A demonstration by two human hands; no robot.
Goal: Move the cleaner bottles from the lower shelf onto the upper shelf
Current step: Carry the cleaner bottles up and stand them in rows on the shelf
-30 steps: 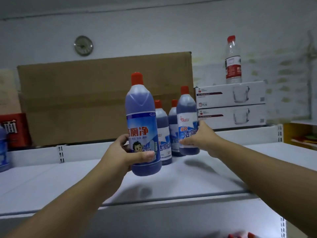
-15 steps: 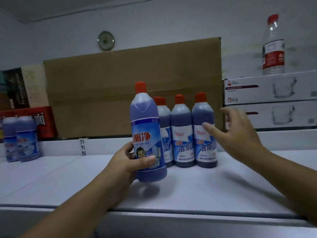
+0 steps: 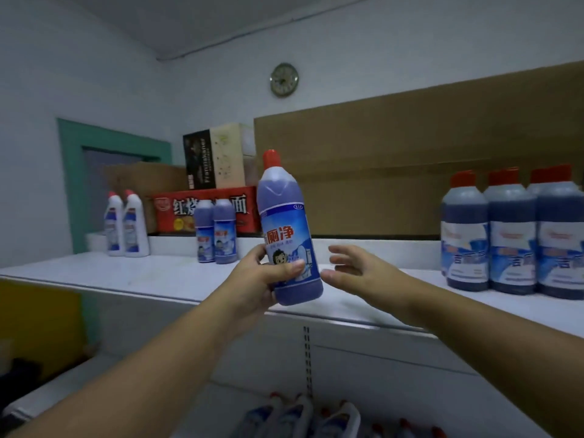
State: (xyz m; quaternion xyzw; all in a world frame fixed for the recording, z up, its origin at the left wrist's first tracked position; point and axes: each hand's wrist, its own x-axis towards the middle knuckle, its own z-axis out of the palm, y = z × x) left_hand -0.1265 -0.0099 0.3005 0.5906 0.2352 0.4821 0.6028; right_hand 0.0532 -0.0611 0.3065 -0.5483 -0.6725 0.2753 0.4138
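The left hand [image 3: 256,279] grips a full toilet-cleaner bottle [image 3: 289,229] low on its label above the upper shelf [image 3: 177,279], the right hand [image 3: 360,270] open just beside; probably hefty, rigid, slick plastic.

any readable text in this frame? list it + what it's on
"厕净": label of the purple bottle in the left hand; smaller print unreadable.
"红烧" and "面": red carton, middle hidden by two small bottles.
Black box: vertical lettering, too blurred.
Shelf bottles at right: labels blurred, unreadable.
Wall clock: numerals too small.
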